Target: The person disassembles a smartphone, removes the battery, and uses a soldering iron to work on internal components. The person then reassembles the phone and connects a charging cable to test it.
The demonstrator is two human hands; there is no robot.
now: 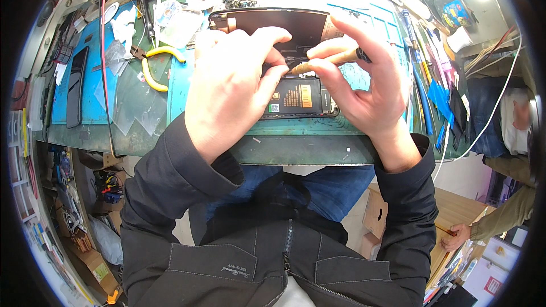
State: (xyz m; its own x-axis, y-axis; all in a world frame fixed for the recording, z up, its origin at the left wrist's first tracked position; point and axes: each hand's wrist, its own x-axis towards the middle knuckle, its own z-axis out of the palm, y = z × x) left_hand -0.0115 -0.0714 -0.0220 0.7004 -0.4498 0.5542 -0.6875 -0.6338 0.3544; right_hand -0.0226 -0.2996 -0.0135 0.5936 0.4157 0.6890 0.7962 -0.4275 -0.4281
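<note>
An opened smartphone lies on a blue repair mat (pixel 256 129), its black battery (pixel 294 96) facing up. Its display panel (pixel 273 25) is folded back at the far side. My right hand (pixel 373 81) pinches a slim brass-coloured tool (pixel 337 58), probably a precision screwdriver, between thumb and fingers, its tip pointing left over the phone's inner parts. Over the left part of the phone is my left hand (pixel 234 85), thumb and forefinger close together near that tip. Whether it holds anything small between them is hidden.
Yellow-handled pliers (pixel 149 75) and a dark phone (pixel 77 87) lie to the left. Tweezers, pens and other tools (pixel 420 89) crowd the right side. A white cable (pixel 497 115) hangs over the right edge. Another person's hand (pixel 456 237) rests near a wooden surface at the lower right.
</note>
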